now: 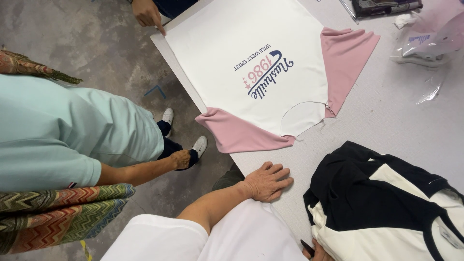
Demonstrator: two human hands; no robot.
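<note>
Head view, looking down on one grey table (pixel 396 121) and the concrete floor to its left. Your left hand (pixel 266 181) lies flat, palm down, on the table edge at lower centre, fingers slightly spread, holding nothing. Your right hand (pixel 316 252) shows only partly at the bottom edge, touching the nearest garment and beside a small dark object; you cannot tell how its fingers are set.

Two shirts lie on the table. The pink shirt (pixel 261 63), white with two pink sleeves and a printed chest design, is spread flat at upper centre, its neck opening toward you, apart from your left hand. The black shirt (pixel 382 203), black and cream, lies bunched at lower right, near both hands.

Two other people's hands appear: one pointing hand (pixel 147 13) at the top, fingertip on the table corner, and one on a bystander (pixel 72 130) in pale green at left. One clear bag (pixel 430 41) sits at upper right.
</note>
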